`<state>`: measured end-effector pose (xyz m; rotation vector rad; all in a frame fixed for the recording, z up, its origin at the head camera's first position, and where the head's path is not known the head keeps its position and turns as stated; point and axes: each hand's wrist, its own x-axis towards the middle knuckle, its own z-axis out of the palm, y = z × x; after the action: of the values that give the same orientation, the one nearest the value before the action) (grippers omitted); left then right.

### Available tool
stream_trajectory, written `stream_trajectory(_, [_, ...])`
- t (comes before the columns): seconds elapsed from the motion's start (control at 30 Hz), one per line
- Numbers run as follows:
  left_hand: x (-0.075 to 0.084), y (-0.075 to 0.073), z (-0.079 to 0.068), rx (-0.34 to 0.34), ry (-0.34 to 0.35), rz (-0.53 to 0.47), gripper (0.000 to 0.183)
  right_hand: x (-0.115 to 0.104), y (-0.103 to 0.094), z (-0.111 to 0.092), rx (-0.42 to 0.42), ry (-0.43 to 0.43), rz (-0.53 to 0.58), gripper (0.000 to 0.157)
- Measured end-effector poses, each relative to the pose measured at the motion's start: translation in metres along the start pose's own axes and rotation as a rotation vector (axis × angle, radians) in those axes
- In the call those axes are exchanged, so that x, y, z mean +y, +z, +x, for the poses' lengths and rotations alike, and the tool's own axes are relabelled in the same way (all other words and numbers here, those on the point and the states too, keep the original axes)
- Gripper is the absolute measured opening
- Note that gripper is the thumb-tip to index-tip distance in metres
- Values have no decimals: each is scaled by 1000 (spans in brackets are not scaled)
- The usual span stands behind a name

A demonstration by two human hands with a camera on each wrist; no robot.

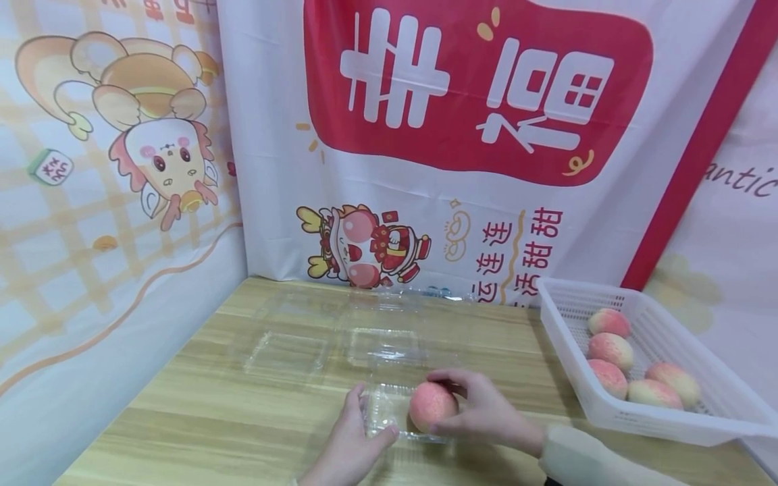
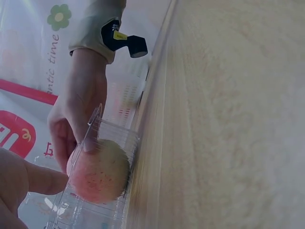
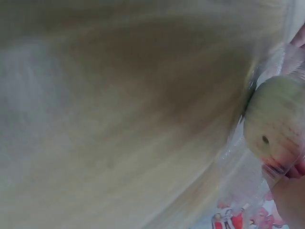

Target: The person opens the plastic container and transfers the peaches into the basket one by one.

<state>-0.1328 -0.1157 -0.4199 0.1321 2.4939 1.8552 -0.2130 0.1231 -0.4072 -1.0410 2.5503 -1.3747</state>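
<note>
A pink-and-cream peach [image 1: 433, 406] sits in the right part of a small clear plastic box [image 1: 389, 407] on the table. My right hand [image 1: 486, 415] grips the peach, thumb in front and fingers behind. At the box's left end, my left hand [image 1: 352, 442] holds the rim between thumb and fingers. The left wrist view shows the peach [image 2: 100, 171] behind the clear wall, with the right hand [image 2: 78, 114] on it and the left thumb [image 2: 45, 179] by the rim. A dark spot shows on the peach [image 3: 274, 124] in the right wrist view.
A white slatted basket [image 1: 717, 432] stands at the right with several peaches [image 1: 610, 349] in it. Behind the hands, more clear plastic boxes [image 1: 286, 354] lie open on the wooden table [image 1: 182, 418]. Printed cloths [image 1: 267, 169] hang at the back and left.
</note>
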Motion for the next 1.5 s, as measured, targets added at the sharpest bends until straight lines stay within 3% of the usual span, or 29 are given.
stream_trajectory(0.13, [-1, -1, 0, 0, 8, 2, 99, 2, 4, 7, -44, -77, -145, 68])
stream_trajectory(0.23, [-1, -1, -1, -5, 3, -3, 100, 3, 7, 11, -63, -109, -172, 65])
stream_trajectory(0.47, [-2, -1, -1, -4, 7, -5, 100, 5, 11, 16, -82, -70, -110, 62])
stream_trajectory(1.5, [-2, 0, 0, -11, 1, -3, 101, 8, 13, 18, -51, -25, -143, 65])
